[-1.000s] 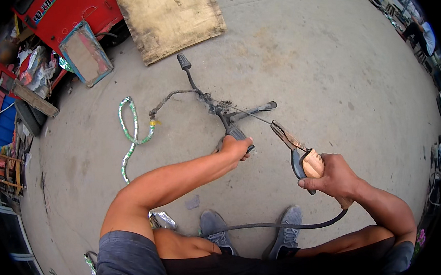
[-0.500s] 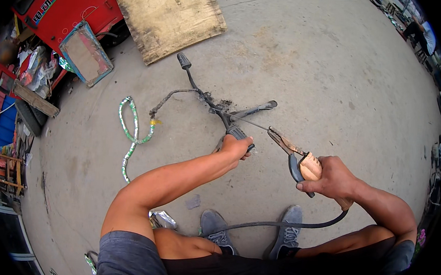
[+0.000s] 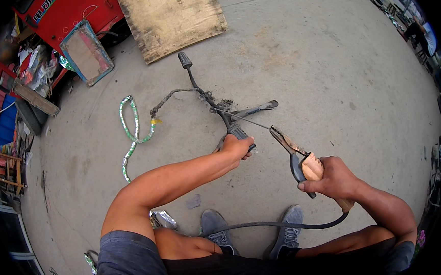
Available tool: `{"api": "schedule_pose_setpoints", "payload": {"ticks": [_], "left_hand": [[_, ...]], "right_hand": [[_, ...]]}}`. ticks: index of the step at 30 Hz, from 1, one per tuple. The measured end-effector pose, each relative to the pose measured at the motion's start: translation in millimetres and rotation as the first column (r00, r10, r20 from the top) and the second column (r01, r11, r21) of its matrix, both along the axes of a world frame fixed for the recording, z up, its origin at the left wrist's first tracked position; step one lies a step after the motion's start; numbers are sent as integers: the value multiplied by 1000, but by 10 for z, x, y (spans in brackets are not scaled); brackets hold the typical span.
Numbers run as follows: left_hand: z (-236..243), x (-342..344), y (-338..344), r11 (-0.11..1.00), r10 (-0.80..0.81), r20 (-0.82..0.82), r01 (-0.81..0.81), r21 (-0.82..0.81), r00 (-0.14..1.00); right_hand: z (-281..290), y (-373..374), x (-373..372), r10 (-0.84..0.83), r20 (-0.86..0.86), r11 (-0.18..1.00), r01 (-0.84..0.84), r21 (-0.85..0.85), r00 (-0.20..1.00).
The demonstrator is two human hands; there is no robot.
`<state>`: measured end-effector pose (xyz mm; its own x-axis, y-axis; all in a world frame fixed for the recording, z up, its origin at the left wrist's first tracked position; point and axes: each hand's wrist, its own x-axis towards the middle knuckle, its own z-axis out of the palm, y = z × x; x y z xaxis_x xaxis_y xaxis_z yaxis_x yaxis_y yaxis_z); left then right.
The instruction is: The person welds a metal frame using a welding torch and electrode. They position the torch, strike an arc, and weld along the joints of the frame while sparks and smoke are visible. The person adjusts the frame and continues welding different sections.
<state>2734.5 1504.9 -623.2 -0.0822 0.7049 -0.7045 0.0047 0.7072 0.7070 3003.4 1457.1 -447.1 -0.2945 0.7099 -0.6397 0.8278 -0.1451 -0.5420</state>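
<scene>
My left hand (image 3: 237,149) grips a black ribbed rubber end (image 3: 239,132) of a dark branched metal piece (image 3: 217,109) lying on the concrete. My right hand (image 3: 330,176) is closed round a welding clamp (image 3: 303,166) with a pale wrapped handle and a dark curved lever. A thin rod (image 3: 250,121) runs from its jaws to the joint of the metal piece, where dark debris lies. A twisted dark bar (image 3: 172,96) reaches from the joint to a looped green-and-silver wrapped line (image 3: 133,136). A black cable (image 3: 265,224) runs from the clamp across my feet.
A plywood board (image 3: 167,16) lies beyond the metal piece. A red vehicle (image 3: 71,4), a framed panel (image 3: 86,51), tyres (image 3: 32,116) and piled scrap (image 3: 31,68) line the left. Another person (image 3: 422,36) sits at the far upper right. My shoes (image 3: 288,229) stand below.
Compared with a second ago, the clamp in my right hand has shifted slightly left and down, moving the rod a little. My left hand has hardly moved.
</scene>
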Motion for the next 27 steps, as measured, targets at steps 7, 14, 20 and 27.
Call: {"api": "schedule_pose_setpoints", "payload": {"ticks": [7, 14, 20, 27], "left_hand": [[-1, 16, 5, 1000, 9, -21, -9, -13, 1000], [1, 23, 3, 1000, 9, -5, -9, 7, 1000], [-1, 21, 0, 1000, 15, -1, -15, 6, 1000], [-16, 19, 0, 1000, 21, 0, -21, 2, 1000]], "right_hand": [[-133, 32, 139, -475, -227, 835, 354, -421, 850], [29, -32, 8, 64, 75, 970, -80, 230, 995], [102, 9, -14, -1, 93, 992, -11, 125, 996], [74, 1, -30, 44, 139, 994, -57, 92, 989]]}}
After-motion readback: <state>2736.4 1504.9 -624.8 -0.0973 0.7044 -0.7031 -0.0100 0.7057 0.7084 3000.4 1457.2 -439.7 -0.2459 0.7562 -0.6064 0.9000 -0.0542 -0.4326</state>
